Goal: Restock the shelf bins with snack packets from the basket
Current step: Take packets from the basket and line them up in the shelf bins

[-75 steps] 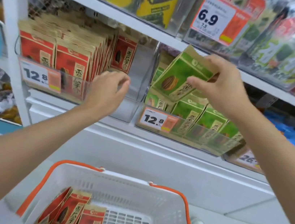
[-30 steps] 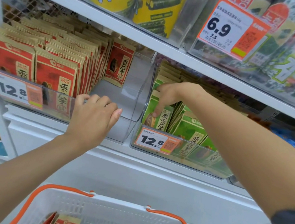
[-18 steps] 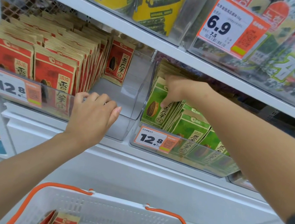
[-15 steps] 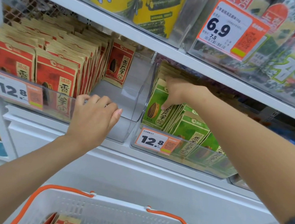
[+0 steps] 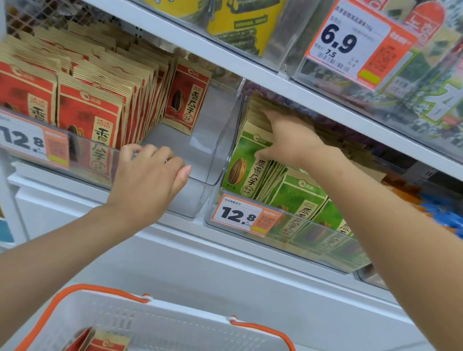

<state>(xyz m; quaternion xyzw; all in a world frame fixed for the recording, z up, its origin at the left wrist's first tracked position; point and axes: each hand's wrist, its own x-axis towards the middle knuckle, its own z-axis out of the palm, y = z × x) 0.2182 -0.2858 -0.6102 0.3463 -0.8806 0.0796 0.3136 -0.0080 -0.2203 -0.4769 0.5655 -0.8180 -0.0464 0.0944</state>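
Hooking curled fingers over the front rim of a clear plastic bin (image 5: 215,131), the left hand (image 5: 145,184) grips its wall beside upright, flat red-fronted paper packets (image 5: 86,122). The right hand (image 5: 288,141) lies with fingers stretched against the green packets (image 5: 242,171) standing in the neighbouring clear bin (image 5: 319,241), thumb on the front one's face. Below, a white perforated plastic basket (image 5: 173,325) with orange handles holds spare red packets (image 5: 107,348). White shelf boards (image 5: 167,29) run across.

Bright, even light; glare on the clear bin fronts, wide-angle bending and blur toward the edges.
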